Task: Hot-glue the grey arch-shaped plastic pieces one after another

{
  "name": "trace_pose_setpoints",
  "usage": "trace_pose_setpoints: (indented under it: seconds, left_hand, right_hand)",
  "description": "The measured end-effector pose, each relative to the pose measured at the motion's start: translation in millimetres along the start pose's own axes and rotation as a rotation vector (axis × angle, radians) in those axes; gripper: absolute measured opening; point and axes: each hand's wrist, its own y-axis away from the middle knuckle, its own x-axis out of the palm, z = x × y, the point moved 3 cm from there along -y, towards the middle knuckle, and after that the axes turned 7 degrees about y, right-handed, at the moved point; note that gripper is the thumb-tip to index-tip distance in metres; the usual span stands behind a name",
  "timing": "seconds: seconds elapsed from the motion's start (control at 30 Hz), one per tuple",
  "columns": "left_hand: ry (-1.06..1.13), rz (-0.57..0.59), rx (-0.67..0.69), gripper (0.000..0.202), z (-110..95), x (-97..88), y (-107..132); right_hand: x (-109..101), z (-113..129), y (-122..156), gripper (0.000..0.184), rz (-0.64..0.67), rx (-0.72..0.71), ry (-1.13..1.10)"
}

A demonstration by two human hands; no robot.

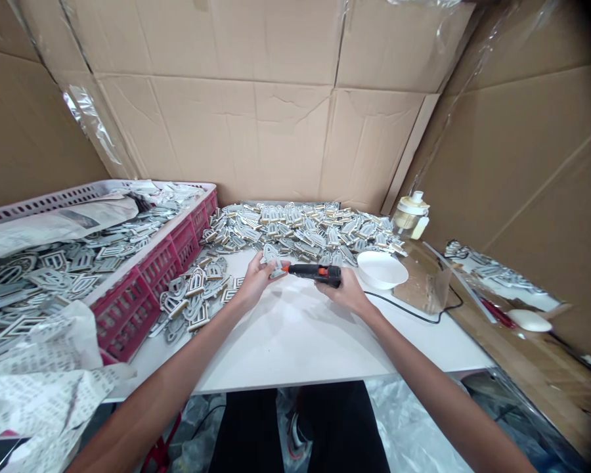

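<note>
Currently, from my remote station, I log the left hand [255,281] pinching a small arch-shaped piece [272,258] in grey and white, its fingers [262,266] pressed together on the piece. The right hand [342,293] has its fingers [335,284] curled around what appears to be a black hot-glue gun [315,274], whose orange nozzle section points at the piece, almost touching it. I judge that the left-hand grip keeps the piece raised off the white tabletop [295,341], with its surface exposed to the nozzle. I cannot tell whether any glue is present; the area is too small to resolve, and the right hand hides the gun's lower part.

Loose arch pieces [192,305] lie just beside the left hand, apparently within easy reach. Crumpled printed sheets [44,374] hang at the near left, and similar sheets partly cover the pieces in a red plastic crate [140,309], so its contents cannot be fully counted. A black cable [404,310] runs past a white bowl [380,269]; I cannot confirm where it connects. Beyond lies a large heap of arch pieces [300,226], backed by a cardboard wall [246,131].
</note>
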Motion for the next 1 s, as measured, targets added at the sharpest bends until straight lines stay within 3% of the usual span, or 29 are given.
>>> trace_pose_setpoints:
  seconds: [0.27,1.0]
  left_hand:
    - [-0.073,0.017,-0.032,0.034,-1.8,4.0,4.7]
    - [-0.123,0.056,-0.014,0.034,-2.1,4.4,6.1]
  right_hand:
    - [2.5,0.6,-0.3,0.012,0.033,-0.05,0.108]
    - [5.4,-1.4,0.4,0.013,0.038,-0.029,0.161]
